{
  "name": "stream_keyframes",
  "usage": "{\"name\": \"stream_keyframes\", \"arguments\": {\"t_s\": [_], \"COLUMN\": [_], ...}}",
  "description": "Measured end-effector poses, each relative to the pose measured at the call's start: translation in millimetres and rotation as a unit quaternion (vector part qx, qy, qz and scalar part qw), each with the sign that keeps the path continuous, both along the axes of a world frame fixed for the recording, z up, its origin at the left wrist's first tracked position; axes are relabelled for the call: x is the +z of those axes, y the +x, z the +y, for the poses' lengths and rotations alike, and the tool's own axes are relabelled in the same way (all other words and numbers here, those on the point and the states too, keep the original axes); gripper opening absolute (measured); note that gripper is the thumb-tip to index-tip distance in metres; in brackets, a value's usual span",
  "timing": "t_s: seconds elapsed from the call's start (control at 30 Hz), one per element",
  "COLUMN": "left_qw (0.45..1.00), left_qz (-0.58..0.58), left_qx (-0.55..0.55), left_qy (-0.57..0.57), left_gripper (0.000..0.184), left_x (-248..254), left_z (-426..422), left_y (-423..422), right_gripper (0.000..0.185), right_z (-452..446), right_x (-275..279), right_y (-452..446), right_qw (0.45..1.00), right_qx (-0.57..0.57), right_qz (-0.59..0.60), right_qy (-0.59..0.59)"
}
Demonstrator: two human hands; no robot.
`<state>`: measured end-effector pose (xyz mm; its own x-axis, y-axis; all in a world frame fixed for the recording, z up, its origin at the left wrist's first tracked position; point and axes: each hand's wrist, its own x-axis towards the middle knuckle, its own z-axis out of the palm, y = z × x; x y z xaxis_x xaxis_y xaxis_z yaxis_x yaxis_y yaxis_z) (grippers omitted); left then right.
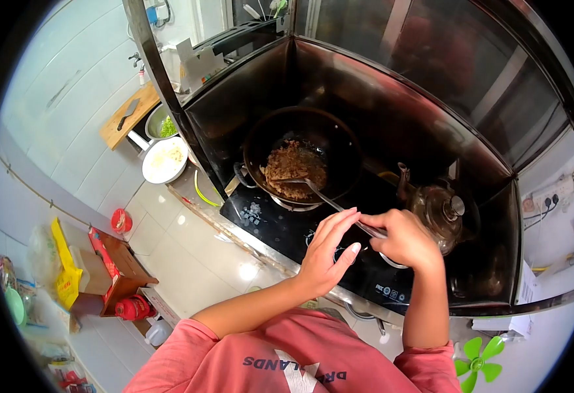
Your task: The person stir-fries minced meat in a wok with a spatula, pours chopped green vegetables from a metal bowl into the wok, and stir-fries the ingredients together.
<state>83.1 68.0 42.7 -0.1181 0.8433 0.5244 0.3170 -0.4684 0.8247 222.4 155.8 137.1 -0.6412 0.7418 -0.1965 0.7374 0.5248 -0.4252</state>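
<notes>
A dark wok (343, 131) sits on the black gas stove (251, 216), with brown minced food (285, 164) in it. My right hand (401, 237) is wrapped round the handle of a metal spatula (323, 195), whose blade lies in the food. Beside it, to the left, my left hand (329, 252) has its fingers stretched out, their tips close to the spatula handle; it holds nothing. Whether those fingertips touch the handle is hard to tell.
A metal kettle (436, 213) stands on the stove's right side. Dark metal panels (424, 141) surround the stove. At left are a white pan (164, 171), a bowl of chopped greens (158, 123) and a knife (128, 112) on a wooden board (111, 133).
</notes>
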Motion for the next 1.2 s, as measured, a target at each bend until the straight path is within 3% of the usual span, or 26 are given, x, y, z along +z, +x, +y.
{"name": "stream_keyframes", "arguments": {"t_s": [0.17, 0.27, 0.37, 0.47, 0.67, 0.73, 0.9, 1.07, 1.2], "left_qw": [1.0, 1.0, 1.0, 0.999, 0.997, 0.995, 0.994, 0.992, 0.991], "left_qz": [0.005, 0.006, 0.004, 0.01, 0.002, 0.008, 0.006, -0.003, -0.023], "left_qx": [-0.002, 0.007, 0.017, 0.044, 0.08, 0.094, 0.104, 0.117, 0.111], "left_qy": [-0.007, -0.007, 0.005, -0.011, -0.009, -0.013, -0.025, -0.047, -0.072], "left_gripper": [0.045, 0.044, 0.044, 0.044, 0.043, 0.044, 0.045, 0.048, 0.05], "left_x": [0.4, -0.8, -1.9, -4.9, -10.7, -11.6, -14.2, -20.5, -31.3], "left_z": [0.1, -0.5, -1.4, -1.6, 3.1, 3.3, 4.2, 4.2, 6.9], "left_y": [6.2, 9.1, 10.7, 12.3, 27.8, 33.3, 50.7, 50.6, 37.7], "right_gripper": [0.042, 0.038, 0.039, 0.041, 0.031, 0.035, 0.054, 0.052, 0.05], "right_z": [-9.4, 2.7, 20.8, 19.5, 35.2, 31.6, 30.8, 38.5, 29.5], "right_x": [8.2, -24.6, -60.9, -52.4, -77.7, -76.3, -51.0, -80.6, -88.4], "right_y": [9.4, -12.8, -28.4, -27.5, -47.2, -32.8, 14.8, -18.2, -25.6], "right_qw": [0.998, 0.998, 0.997, 0.992, 0.993, 0.993, 0.997, 0.993, 0.996], "right_qx": [-0.008, -0.01, -0.046, -0.109, -0.056, -0.01, -0.034, -0.097, -0.06], "right_qz": [-0.059, -0.054, 0.045, 0.057, 0.004, -0.07, -0.044, -0.038, -0.03], "right_qy": [0.024, 0.039, 0.039, 0.04, 0.106, 0.098, 0.054, 0.059, 0.065]}}
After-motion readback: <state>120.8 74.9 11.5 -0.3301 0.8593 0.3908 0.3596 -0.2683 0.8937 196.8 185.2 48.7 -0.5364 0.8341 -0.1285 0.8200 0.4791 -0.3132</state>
